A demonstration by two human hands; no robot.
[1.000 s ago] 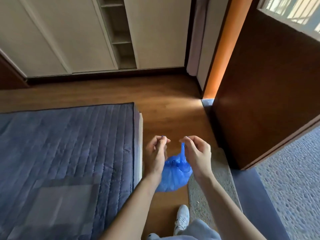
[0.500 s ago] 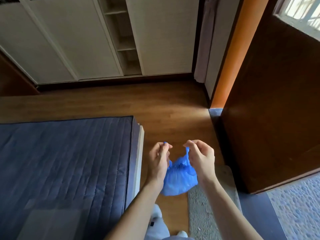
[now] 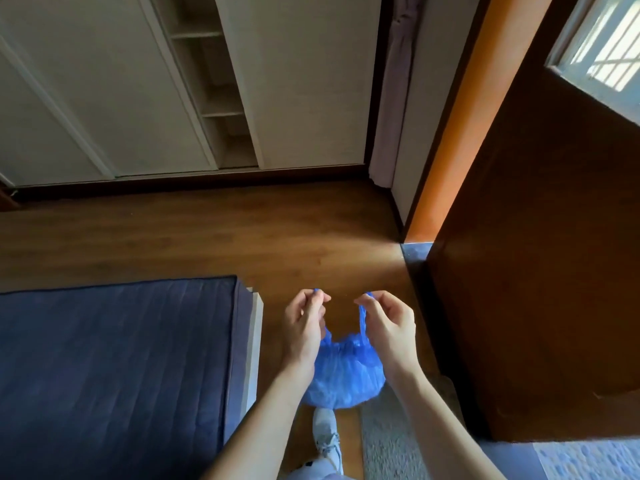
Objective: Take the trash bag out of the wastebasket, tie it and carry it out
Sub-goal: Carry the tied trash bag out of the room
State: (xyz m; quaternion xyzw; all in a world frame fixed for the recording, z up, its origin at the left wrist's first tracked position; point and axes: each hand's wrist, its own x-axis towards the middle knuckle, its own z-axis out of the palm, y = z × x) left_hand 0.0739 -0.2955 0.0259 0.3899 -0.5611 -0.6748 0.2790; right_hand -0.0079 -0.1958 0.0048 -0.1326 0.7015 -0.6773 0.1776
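A small blue trash bag (image 3: 346, 372) hangs in the air in front of me, bulging at the bottom, above the wooden floor. My left hand (image 3: 303, 327) pinches the bag's left handle strip between thumb and fingers. My right hand (image 3: 389, 323) pinches the right handle strip, which runs up from the bag to my fingertips. The two handle ends are held apart, a short gap between my hands. No wastebasket is in view.
A dark blue quilted mattress (image 3: 114, 368) lies on the floor at left. A brown wooden door (image 3: 540, 258) stands open at right beside an orange frame (image 3: 450, 140). White closet doors (image 3: 298, 81) line the far wall. A grey mat (image 3: 388, 445) and my shoe (image 3: 325, 434) are below.
The view has shifted forward and tilted up as I step. My hands have moved a little apart, stretching the two handle strips upward; the bag still hangs between them.
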